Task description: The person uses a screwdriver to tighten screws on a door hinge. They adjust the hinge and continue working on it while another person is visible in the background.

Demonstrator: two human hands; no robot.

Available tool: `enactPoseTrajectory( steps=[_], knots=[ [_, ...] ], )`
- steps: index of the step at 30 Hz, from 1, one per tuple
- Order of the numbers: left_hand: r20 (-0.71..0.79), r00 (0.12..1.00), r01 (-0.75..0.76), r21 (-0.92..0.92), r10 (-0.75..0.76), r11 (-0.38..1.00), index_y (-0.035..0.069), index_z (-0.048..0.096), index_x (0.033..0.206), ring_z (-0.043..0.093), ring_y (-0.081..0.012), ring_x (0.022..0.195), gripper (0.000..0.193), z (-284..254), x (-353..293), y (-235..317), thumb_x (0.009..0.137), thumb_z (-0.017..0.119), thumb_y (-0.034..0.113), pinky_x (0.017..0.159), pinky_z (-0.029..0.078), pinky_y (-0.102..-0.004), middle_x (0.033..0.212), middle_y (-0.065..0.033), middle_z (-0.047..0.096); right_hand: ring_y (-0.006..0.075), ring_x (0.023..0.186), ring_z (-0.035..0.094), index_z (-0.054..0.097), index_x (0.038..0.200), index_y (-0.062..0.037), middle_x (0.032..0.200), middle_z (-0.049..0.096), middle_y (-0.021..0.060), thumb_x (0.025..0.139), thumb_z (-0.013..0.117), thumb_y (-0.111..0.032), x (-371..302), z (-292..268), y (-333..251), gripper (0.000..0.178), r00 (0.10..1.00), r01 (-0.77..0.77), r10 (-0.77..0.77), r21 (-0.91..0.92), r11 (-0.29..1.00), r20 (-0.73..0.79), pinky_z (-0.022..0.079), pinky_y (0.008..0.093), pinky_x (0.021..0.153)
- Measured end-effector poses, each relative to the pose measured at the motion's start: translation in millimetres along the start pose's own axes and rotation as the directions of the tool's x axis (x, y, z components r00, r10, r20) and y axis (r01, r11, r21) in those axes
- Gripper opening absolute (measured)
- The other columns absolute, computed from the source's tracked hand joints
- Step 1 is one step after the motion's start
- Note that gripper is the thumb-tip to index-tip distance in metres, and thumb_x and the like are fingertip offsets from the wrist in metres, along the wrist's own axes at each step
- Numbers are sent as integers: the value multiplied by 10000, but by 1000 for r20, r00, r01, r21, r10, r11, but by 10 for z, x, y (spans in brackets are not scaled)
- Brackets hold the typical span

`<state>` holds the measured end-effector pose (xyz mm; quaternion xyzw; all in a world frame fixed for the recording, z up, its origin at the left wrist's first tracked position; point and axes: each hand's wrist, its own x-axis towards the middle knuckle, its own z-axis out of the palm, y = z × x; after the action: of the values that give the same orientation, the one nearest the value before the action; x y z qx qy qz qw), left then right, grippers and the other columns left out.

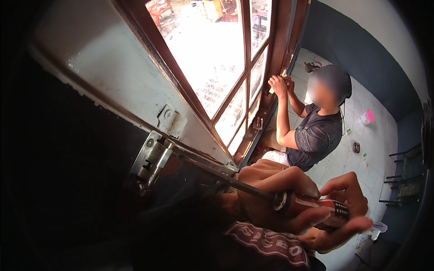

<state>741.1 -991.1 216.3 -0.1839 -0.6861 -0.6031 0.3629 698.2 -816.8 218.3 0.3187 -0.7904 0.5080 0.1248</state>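
A long-shafted screwdriver (307,205) with a red handle and a dark, light-patterned end lies across the lower middle. My left hand (266,180) is closed around the front of its handle, where the shaft begins. At the handle's rear end, the bent fingers and thumb of my right hand (350,203) grip it. The shaft points left to a metal slide bolt (153,158) at the edge of a dark panel; whether its tip sits in a screw I cannot tell. Just above the bolt is a small metal catch plate (171,120) on the pale frame.
Beyond my hands, a co-worker (321,131) in a dark shirt has both hands at the brown window frame (253,63). On the tiled floor (379,131) stand a pink-lidded tub (367,117) and a small dark container (356,147). Dark metal legs (402,180) stand by the right wall.
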Motion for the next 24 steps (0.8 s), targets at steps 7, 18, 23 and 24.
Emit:
enactPoseTrajectory(
  steps=[7, 18, 23, 24],
  knots=[
    [84, 996, 7, 34, -10, 999, 42, 590, 789, 580, -168, 440, 557, -97, -14, -49, 816, 772, 568, 432, 396, -294, 551, -64, 589, 151, 518, 411, 573, 1070, 20, 684, 478, 76, 1010, 347, -550, 116, 117, 57, 616, 895, 408, -435, -216, 887, -95, 327, 315, 460],
    [161, 985, 65, -33, -59, 997, 42, 579, 764, 552, -151, 423, 564, -103, 104, -163, 817, 771, 570, 420, 372, -284, 533, -51, 564, 129, 621, 532, 521, 940, -33, 661, 461, 18, 872, 637, -664, 19, -90, 49, 645, 999, 24, -19, 153, 988, -37, 399, 277, 557],
    [152, 985, 80, -4, -78, 997, 43, 574, 752, 540, -144, 415, 568, -118, 91, -6, 817, 771, 571, 414, 361, -279, 524, -44, 553, 139, 615, 450, 524, 915, -13, 630, 460, 21, 914, 450, -705, -199, -356, 491, 695, 986, 119, -103, -116, 986, 133, 379, 304, 592],
    [148, 985, 88, 0, -87, 996, 43, 573, 750, 537, -142, 413, 569, -135, 77, 22, 817, 771, 571, 413, 359, -278, 522, -43, 551, 151, 622, 432, 541, 843, -17, 606, 456, 24, 936, 380, -699, -362, -206, 564, 707, 985, 141, -156, -169, 976, -76, 362, 317, 597]
  ],
)
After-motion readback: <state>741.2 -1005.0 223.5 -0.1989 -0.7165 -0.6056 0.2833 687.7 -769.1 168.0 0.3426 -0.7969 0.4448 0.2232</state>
